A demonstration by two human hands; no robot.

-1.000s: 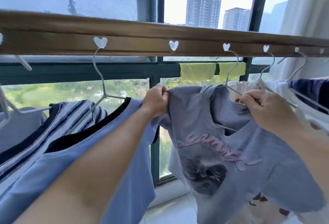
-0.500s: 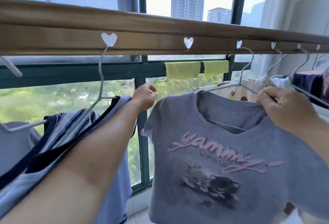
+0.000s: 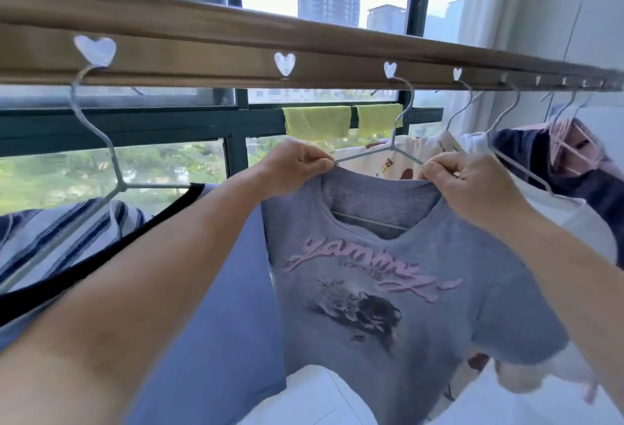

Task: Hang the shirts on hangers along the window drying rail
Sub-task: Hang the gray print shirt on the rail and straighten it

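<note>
A grey printed shirt (image 3: 388, 289) is shown draped on a wire hanger (image 3: 393, 140) whose hook is caught at a heart-shaped slot of the window drying rail (image 3: 236, 42). The collar is pinched at both shoulders: by the fingers of the left hand (image 3: 293, 164) at one end and of the right hand (image 3: 466, 184) at the other. Just beyond the fingers a patterned garment (image 3: 405, 161) hangs; beside the left fingers, a blue shirt (image 3: 229, 289). Risks judged: an uneven pull could slide one shoulder off the hanger arm, the collar could be stretched, or the hook could be lifted from its slot.
</note>
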